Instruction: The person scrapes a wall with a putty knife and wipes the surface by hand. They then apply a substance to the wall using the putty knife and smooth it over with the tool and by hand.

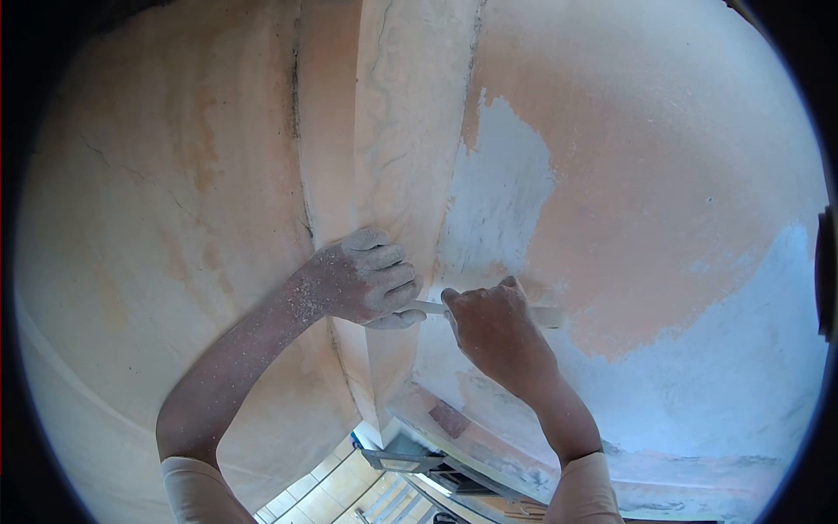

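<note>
My left hand (pixel 371 279), coated in pale dust, is closed with its fingers curled against a protruding wall ridge (pixel 384 192). Between the two hands runs a thin, pale flat strip-like tool (pixel 429 307), whose left end reaches my left thumb and fingers. My right hand (pixel 497 332) is wrapped around the same tool, and a flat pale part of it sticks out to the right of the knuckles. The exact kind of tool is hidden by the hands. Beside my right hand, the wall has a whitish patch (pixel 502 175) next to a pinkish-tan area (pixel 628 227).
Dark cracks (pixel 301 175) follow the ridge's left edge. A tan wall (pixel 157 236) spreads to the left. Below are floor tiles (pixel 336 485), a ladder-like metal frame (pixel 393 502) and dark items (pixel 458 476). A dark object (pixel 826 275) stands at the right edge.
</note>
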### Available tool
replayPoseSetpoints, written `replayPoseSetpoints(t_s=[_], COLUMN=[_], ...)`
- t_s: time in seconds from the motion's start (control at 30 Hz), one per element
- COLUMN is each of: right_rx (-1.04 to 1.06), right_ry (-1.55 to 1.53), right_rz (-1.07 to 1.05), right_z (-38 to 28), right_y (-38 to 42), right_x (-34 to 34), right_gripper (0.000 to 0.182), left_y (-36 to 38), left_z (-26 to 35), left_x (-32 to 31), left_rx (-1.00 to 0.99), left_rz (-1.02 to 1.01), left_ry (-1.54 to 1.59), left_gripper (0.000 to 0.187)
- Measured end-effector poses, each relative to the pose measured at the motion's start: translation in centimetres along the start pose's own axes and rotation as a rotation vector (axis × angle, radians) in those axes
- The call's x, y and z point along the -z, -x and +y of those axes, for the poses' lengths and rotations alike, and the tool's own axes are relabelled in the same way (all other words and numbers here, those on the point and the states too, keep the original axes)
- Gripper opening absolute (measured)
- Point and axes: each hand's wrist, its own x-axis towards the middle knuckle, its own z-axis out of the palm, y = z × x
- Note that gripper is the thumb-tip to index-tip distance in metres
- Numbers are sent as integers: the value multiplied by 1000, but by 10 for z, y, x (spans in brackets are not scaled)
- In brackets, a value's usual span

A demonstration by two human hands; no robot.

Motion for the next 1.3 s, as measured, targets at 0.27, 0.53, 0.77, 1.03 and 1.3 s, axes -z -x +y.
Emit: replayPoseSetpoints(t_s=[0.27,0.53,0.77,1.03,1.3], right_rx=[-73,71,-188,-97,-170], right_ry=[-224,-845,-1736,-1360,-1601], right_rz=[-188,1139,611,602,814], right_z=[25,44,2,-28,-63], right_y=[-11,78,106,23,8], right_x=[38,6,-94,-84,-55], right_gripper=[23,73,85,82,78], left_y=[0,-2,-2,-5,-1], left_z=[3,5,4,4,5], left_x=[-4,-2,-6,-7,-10], left_rx=[80,174,194,200,174], left_rz=[77,109,242,338,322], left_ry=[64,128,205,253,165], left_gripper=[25,22,24,20,15])
